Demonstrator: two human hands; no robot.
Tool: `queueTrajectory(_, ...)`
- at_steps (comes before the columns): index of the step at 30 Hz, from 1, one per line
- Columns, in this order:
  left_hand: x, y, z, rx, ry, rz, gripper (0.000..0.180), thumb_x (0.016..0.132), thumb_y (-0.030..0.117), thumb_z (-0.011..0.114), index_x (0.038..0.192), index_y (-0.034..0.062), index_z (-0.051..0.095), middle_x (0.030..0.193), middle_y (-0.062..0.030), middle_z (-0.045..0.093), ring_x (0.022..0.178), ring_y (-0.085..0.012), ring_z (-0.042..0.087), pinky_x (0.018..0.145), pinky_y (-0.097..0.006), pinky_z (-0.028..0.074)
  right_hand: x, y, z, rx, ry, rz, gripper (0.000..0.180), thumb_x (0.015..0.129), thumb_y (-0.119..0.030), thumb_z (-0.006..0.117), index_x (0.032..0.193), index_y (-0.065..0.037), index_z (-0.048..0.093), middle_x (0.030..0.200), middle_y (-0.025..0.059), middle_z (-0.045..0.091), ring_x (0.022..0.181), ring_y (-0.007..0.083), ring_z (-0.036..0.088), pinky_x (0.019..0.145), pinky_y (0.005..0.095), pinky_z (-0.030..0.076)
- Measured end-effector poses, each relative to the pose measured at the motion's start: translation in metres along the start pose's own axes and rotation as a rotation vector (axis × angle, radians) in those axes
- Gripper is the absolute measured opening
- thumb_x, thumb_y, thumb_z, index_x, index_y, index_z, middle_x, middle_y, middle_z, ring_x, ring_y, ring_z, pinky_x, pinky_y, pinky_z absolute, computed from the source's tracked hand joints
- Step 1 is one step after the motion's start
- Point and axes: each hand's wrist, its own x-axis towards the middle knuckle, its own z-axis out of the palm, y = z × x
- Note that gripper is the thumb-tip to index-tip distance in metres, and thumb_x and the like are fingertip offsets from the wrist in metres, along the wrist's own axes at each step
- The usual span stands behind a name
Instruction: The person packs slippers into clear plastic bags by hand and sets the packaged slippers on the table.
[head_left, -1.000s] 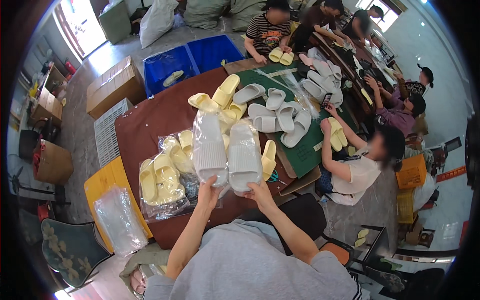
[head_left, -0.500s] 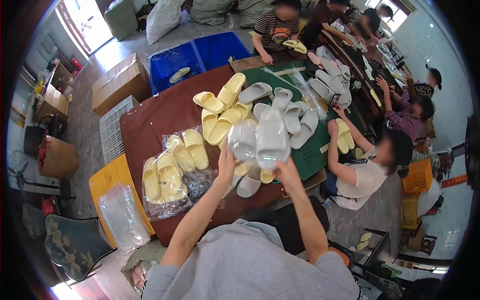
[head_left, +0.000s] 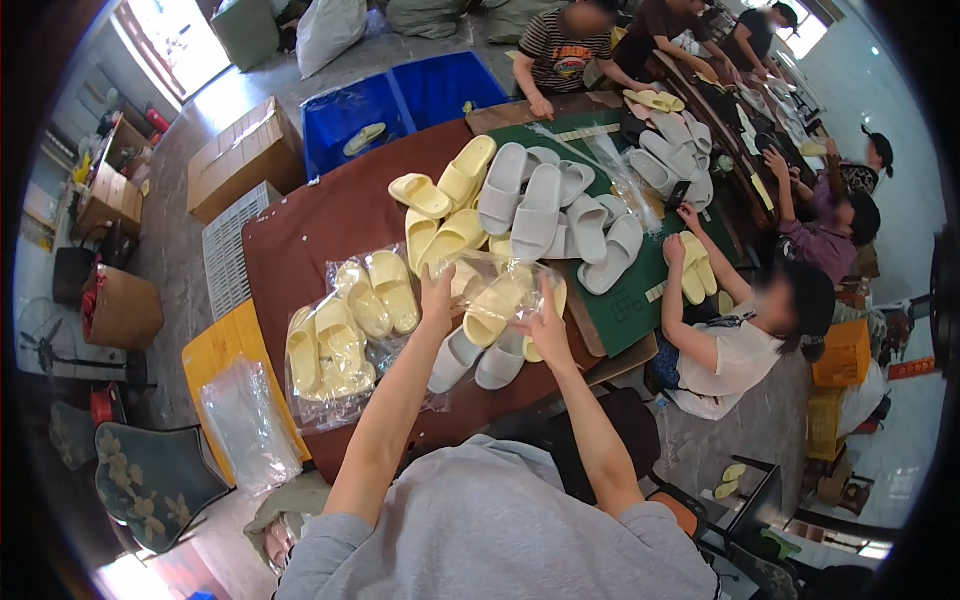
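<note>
My left hand (head_left: 437,296) and my right hand (head_left: 545,322) hold up a clear plastic bag (head_left: 492,272) stretched between them above the brown table (head_left: 320,215). A yellow slipper (head_left: 494,308) shows through the bag; whether it is inside or under it I cannot tell. Just below my hands, two pale grey slippers (head_left: 476,362) lie side by side near the table's front edge. Bagged pairs of yellow slippers (head_left: 378,290) lie to the left of my left hand.
Loose yellow slippers (head_left: 447,192) and grey slippers (head_left: 540,205) are piled beyond, partly on a green mat (head_left: 640,292). A seated person (head_left: 740,335) handles yellow slippers at the right; others work at the back. Blue crates (head_left: 400,100), a cardboard box (head_left: 245,155) and a yellow crate (head_left: 225,345) stand left.
My hands held a pair of pale grey slippers upright and carried it right. That pair now lies on the table, and both hands grip a clear bag.
</note>
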Motion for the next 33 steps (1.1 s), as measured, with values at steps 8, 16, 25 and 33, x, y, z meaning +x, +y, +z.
queueTrajectory(8, 0.019, -0.033, -0.083, -0.28, 0.086, 0.005, 0.052, 0.096, 0.042, 0.039, 0.143, 0.0192, 0.032, 0.139, -0.0181, 0.04, 0.086, -0.0337, 0.064, 0.064, -0.042, 0.057, -0.067, 0.0, 0.024, -0.436, -0.305, 0.0, 0.05, 0.087, 0.001, 0.053, 0.135, -0.001, 0.044, 0.125, 0.018, 0.056, 0.113, 0.0214, 0.056, 0.09, 0.0286, 0.045)
queueTrajectory(16, -0.044, 0.031, -0.15, -0.708, -0.405, 0.47, 0.058, 0.099, 0.043, 0.038, 0.149, 0.0313, 0.011, 0.152, -0.0185, 0.015, 0.124, -0.0415, 0.044, 0.1, -0.05, 0.044, -0.101, -0.014, 0.068, -0.43, -0.75, 0.071, 0.076, 0.086, -0.008, 0.06, 0.147, 0.0, 0.015, 0.143, 0.0204, 0.038, 0.124, 0.0241, 0.046, 0.099, 0.0322, 0.04)
queueTrajectory(25, -0.135, 0.037, -0.258, -0.352, -0.035, 0.51, 0.06, 0.091, 0.008, 0.054, 0.143, 0.0042, 0.024, 0.124, -0.0217, 0.054, 0.109, -0.031, 0.059, 0.091, -0.04, 0.051, -0.103, -0.024, 0.197, -0.739, -0.979, -0.512, 0.09, 0.081, -0.012, 0.064, 0.148, -0.005, 0.005, 0.148, 0.0245, 0.024, 0.133, 0.0401, 0.029, 0.109, 0.0408, 0.027)
queueTrajectory(33, -0.173, -0.012, -0.479, -0.646, 0.411, 0.64, 0.052, 0.093, -0.001, 0.043, 0.14, -0.0025, 0.022, 0.129, -0.0286, 0.047, 0.113, -0.0379, 0.054, 0.095, -0.044, 0.049, -0.104, 0.067, 0.267, -0.44, -1.048, -0.121, 0.064, 0.087, -0.012, 0.058, 0.144, -0.009, 0.03, 0.137, 0.0179, 0.041, 0.121, 0.0305, 0.047, 0.097, 0.0363, 0.042)
